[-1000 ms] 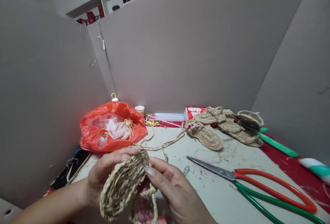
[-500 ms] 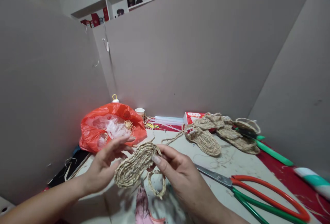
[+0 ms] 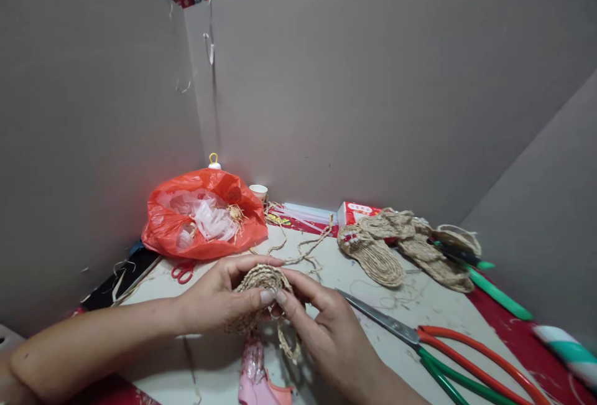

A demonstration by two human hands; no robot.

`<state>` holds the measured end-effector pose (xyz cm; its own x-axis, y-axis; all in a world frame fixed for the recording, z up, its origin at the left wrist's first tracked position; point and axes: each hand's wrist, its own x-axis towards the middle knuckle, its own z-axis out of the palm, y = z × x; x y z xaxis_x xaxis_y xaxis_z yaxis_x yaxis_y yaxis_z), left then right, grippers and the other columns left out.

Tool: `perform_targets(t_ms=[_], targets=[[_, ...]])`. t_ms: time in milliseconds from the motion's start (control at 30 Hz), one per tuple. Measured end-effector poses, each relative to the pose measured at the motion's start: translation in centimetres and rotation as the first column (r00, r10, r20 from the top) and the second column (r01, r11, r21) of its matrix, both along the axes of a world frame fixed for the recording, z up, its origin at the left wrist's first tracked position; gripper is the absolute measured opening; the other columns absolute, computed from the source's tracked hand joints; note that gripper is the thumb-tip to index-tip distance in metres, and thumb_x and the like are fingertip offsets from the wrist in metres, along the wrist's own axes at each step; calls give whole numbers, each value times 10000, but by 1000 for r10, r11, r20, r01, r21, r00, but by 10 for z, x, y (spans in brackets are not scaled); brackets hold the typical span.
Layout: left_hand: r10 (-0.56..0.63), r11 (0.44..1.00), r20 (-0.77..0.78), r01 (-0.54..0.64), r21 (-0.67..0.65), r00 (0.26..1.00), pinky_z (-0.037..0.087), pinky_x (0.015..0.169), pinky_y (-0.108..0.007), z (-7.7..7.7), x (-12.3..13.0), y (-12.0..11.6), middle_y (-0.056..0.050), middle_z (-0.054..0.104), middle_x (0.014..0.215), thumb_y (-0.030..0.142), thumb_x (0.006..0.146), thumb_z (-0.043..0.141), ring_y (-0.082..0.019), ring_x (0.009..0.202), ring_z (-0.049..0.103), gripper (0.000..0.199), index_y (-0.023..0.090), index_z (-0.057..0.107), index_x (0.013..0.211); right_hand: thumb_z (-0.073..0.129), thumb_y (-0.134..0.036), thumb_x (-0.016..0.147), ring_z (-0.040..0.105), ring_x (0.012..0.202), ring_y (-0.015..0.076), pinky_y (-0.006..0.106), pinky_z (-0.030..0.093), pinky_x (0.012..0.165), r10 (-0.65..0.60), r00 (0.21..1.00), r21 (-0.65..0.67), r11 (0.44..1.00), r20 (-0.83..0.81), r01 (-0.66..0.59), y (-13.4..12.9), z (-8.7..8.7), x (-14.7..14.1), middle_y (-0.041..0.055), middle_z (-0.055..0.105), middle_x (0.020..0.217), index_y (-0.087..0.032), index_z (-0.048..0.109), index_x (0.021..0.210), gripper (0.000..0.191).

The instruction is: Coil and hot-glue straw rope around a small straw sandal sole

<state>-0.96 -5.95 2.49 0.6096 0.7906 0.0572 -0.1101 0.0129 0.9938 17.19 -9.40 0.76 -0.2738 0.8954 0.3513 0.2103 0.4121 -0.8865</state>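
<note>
My left hand (image 3: 221,299) and my right hand (image 3: 326,315) are both closed on a sole-shaped piece of coiled straw braid (image 3: 261,277). The two thumbs meet on its near side, and the piece is bent upward between them. Its lower part lies in shadow under my left hand. A loose end of straw braid (image 3: 290,348) hangs below my right fingers. Beneath the piece stands a pink tool (image 3: 254,367) with an orange part, like a glue gun; its tip is hidden.
Large scissors (image 3: 396,327) with red and green handles lie at right. Behind them are several straw soles (image 3: 373,259) and a red box (image 3: 357,211). At back left sit a red plastic bag (image 3: 163,231), small red scissors (image 3: 183,271) and a paper cup (image 3: 258,191). Pale sticks (image 3: 303,213) lie at the back.
My left hand has moved right and closed on the straw piece, its fingers having been spread before. The piece is now bent and held in both hands. The view has tilted down.
</note>
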Motion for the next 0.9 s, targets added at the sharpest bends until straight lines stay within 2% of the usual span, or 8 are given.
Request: perform_targets(t_ms=[200,367,500,600,700,800,900], targets=[[62,997,76,-59,-49,995,506,775,-242,-6,-1,-3,-27,689,937,213,794,745,-124,825,622,355,205,688,1144,520,-258,931,713,888,204,285,554,778,-100,992,129,988,80,89,3,-7,0,79,760,1038,-188,672,1192,310],[34,987,164,-7,-163,986,535,671,-237,-10,-2,-1,-37,695,924,256,792,750,-96,681,634,335,196,670,1111,554,-291,909,731,908,214,291,581,807,-158,981,256,959,116,124,5,-12,4,135,764,1034,-111,678,1144,321],[32,970,137,2,-243,990,542,604,-224,-11,-6,1,-39,702,879,285,770,771,-105,614,667,368,189,649,1104,549,-214,914,725,904,189,287,579,787,-157,980,397,913,119,98,8,-15,7,100,764,1033,-174,654,1160,270],[17,958,117,17,-287,993,553,568,-226,-10,-9,1,-38,703,881,293,760,778,-123,597,691,415,208,637,1141,532,-120,907,707,850,170,301,562,746,-154,980,526,848,125,66,10,-17,8,65,760,981,-218,624,1163,288],[-2,948,141,47,-314,990,565,558,-228,-9,-10,-1,-30,702,878,282,756,781,-127,588,702,449,233,627,1175,514,-41,889,666,745,173,341,530,701,-201,963,643,765,178,40,11,-19,10,61,728,837,-173,594,1188,336],[-16,940,152,66,-334,988,568,541,-223,-9,-9,-2,-14,694,791,266,769,769,-140,583,708,475,254,603,1215,524,3,864,630,690,186,375,489,694,-320,908,779,627,270,-11,12,-19,14,76,711,777,-68,558,1238,382],[-16,929,165,75,-363,986,572,550,-221,-11,-9,-2,-20,698,775,247,780,757,-142,585,712,486,259,588,1236,543,-9,862,637,732,210,391,456,720,-468,812,862,501,348,-80,13,-17,17,113,740,825,8,559,1219,358]])
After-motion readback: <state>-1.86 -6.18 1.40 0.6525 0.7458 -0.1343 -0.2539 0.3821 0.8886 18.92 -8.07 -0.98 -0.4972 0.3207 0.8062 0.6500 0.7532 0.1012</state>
